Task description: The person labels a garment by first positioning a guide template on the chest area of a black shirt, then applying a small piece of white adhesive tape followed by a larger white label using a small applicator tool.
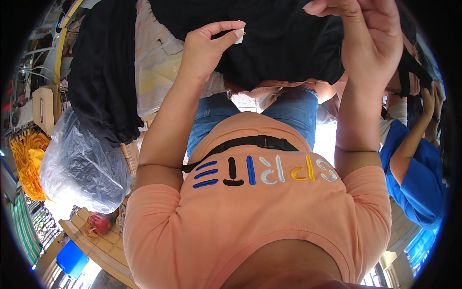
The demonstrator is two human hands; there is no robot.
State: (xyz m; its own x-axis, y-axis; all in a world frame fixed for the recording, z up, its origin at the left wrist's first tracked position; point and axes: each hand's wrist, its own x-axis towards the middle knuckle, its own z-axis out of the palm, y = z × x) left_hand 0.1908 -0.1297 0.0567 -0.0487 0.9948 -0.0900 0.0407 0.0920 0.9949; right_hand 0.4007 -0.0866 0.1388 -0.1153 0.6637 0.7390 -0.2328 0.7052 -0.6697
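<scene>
Over the black cloth (284, 53) spread before me, my left hand (204, 50) pinches a small white tag (239, 37) between thumb and forefinger. A tiny gold-coloured speck shows at the tag's edge. My right hand (370, 41) is raised at the upper right, above the same cloth and apart from the tag. Its thumb and forefinger come together near the top edge of the picture. Whatever they pinch is too small to make out, and part of that hand is cut off.
More black cloth (103, 72) hangs at the left beside a clear plastic sheet (161, 67). A stuffed clear plastic bag (84, 161) and yellow cloth (30, 161) lie farther left. At the right, close by, is another person in a blue shirt (416, 171).
</scene>
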